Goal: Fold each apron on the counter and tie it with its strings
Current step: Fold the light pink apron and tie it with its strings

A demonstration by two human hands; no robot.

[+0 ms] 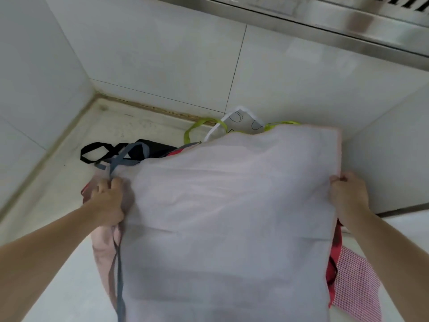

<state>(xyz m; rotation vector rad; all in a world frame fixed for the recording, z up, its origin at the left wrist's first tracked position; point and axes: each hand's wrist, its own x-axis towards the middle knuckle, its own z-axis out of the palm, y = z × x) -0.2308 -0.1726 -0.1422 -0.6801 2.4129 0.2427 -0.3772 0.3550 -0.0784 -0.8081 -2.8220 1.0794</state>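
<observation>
The left hand (109,201) sits over the left part of the tabletop (58,182), its fingers (116,182) clenched round the left edge of a pale grey apron (227,217) together with that apron's blue-grey strings (118,263). One run of string hangs down below the fist toward the near edge, and another loops up behind it. A pinkish fold of cloth (102,252) bunches under the same hand.

Just behind the fist, toward the back-left corner of the tabletop, lies a black apron (148,149) with its black strap (92,152) curled in a loop on the bare surface.

The grey apron is held up and spread wide between the two hands, covering most of the middle of the tabletop and reaching down past the near edge of the view.

Behind its top edge, near the back wall (162,54), a lime-green strap (195,129) arches up beside a white apron with outline prints (241,122).

The right hand (348,196) grips the right edge of the grey apron, fingers curled onto the hem. Below that hand, toward the right near corner, red cloth (335,252) and a red-and-white checked apron (355,284) show from under the grey one. A steel hood (348,22) crosses the upper right.
</observation>
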